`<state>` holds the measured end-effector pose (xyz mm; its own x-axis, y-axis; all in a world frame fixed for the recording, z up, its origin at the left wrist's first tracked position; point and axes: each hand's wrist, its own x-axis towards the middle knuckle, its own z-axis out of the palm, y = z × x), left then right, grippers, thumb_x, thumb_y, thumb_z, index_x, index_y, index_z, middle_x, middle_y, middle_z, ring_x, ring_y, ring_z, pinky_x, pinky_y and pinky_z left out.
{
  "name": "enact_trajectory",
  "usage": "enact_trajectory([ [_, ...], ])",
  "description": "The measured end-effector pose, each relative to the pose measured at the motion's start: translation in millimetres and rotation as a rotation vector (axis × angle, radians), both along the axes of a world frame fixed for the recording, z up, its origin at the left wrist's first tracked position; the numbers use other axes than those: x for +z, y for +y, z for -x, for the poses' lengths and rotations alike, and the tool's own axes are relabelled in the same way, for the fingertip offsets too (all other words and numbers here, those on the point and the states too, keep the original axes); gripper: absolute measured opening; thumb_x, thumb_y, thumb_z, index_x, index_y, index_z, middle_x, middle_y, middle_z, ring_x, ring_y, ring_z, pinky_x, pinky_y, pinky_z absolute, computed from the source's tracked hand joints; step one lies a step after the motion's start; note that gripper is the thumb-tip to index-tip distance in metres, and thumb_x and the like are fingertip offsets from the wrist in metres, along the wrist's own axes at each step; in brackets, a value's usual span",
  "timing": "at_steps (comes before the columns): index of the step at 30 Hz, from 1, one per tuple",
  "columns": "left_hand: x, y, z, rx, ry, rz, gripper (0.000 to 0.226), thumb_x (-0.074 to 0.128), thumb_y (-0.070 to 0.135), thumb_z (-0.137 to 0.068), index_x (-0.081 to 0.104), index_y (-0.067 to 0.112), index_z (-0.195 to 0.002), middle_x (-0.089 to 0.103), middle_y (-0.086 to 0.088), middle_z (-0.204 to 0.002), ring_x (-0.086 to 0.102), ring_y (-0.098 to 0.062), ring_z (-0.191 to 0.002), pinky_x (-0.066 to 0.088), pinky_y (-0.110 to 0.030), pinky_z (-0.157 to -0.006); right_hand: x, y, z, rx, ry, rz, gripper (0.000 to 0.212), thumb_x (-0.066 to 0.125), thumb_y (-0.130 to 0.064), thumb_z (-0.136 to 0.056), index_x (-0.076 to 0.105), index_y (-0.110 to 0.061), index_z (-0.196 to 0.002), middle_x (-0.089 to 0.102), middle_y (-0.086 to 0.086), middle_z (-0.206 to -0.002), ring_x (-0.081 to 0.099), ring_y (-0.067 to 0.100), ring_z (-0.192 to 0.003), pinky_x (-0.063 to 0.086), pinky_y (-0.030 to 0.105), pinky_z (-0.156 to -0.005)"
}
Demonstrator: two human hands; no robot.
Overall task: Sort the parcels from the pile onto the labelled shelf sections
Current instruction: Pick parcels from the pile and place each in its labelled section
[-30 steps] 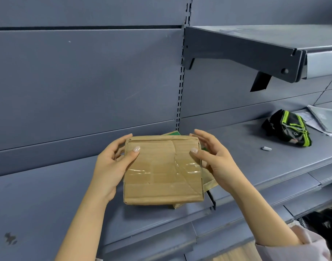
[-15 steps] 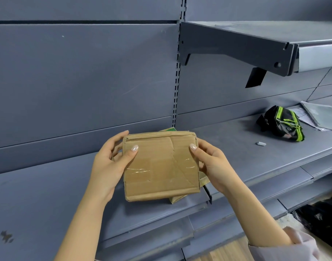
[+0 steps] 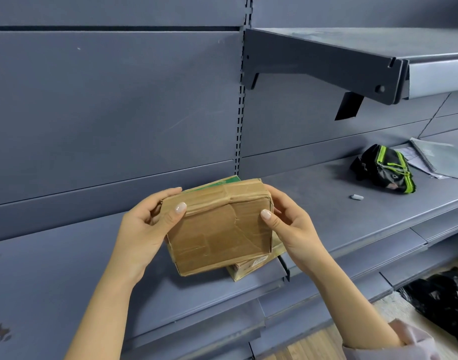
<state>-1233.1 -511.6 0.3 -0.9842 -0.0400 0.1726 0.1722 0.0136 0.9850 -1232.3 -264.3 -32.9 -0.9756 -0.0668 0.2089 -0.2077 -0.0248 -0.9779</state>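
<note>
Head, pouch [image 3: 384,168], notebook [image 3: 436,158], shelved parcel [image 3: 251,266] under held parcel [image 3: 220,229]

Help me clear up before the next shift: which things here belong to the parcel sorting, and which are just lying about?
Job in hand:
taped cardboard parcel, held by the left hand and right hand
green-printed parcel under it
grey shelf

Lying about:
black-and-green pouch
spiral notebook
small white cap-like piece
black plastic bag on the floor
</note>
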Motion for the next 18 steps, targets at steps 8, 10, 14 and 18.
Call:
enact_trajectory([
  [8,-2.5,-3.4,-3.2,0.035,0.127,0.117,0.038,0.072,0.023,-0.064,0.068,0.023,-0.101,0.071,0.024,-0.085,0.064,0.005,-0.081,0.047,-0.006,-0.069,6.5,3.5,1.5,0.045,0.03,-0.055,0.052,0.066,-0.017,-0.084,0.052,-0.027,-0.133,0.067,-0.015,-0.125,0.059,0.007,-0.121,0.047,0.02,-0.095],
  [10,-3.2,-2.9,-4.7,0.02,0.134,0.13,0.04,0.074,0.021,-0.061,0.068,0.024,-0.1,0.071,0.026,-0.088,0.065,0.006,-0.084,0.048,-0.006,-0.072,8.2,5.1,3.5,0.039,0.038,-0.119,0.059,0.074,-0.018,-0.081,0.05,-0.033,-0.133,0.066,-0.014,-0.126,0.058,0.007,-0.122,0.047,0.021,-0.098],
  [14,-3.9,-6.1,-5.9,-0.006,0.146,0.2,0.041,0.081,0.051,-0.06,0.072,0.041,-0.098,0.07,0.025,-0.101,0.066,0.001,-0.096,0.052,-0.011,-0.078,13.3,10.8,4.6,0.052,0.046,-0.308,0.065,0.079,-0.011,-0.081,0.051,-0.04,-0.132,0.06,-0.01,-0.134,0.057,0.005,-0.122,0.044,0.017,-0.1],
  [18,-1.3,-6.1,-6.1,-0.02,0.152,0.22,0.055,0.078,0.07,-0.053,0.069,0.045,-0.101,0.07,0.023,-0.105,0.065,0.0,-0.1,0.05,-0.01,-0.079,12.8,13.2,5.7,0.013,0.066,-0.364,0.057,0.08,-0.008,-0.08,0.058,-0.04,-0.121,0.066,-0.02,-0.119,0.061,0.003,-0.114,0.048,0.017,-0.094],
])
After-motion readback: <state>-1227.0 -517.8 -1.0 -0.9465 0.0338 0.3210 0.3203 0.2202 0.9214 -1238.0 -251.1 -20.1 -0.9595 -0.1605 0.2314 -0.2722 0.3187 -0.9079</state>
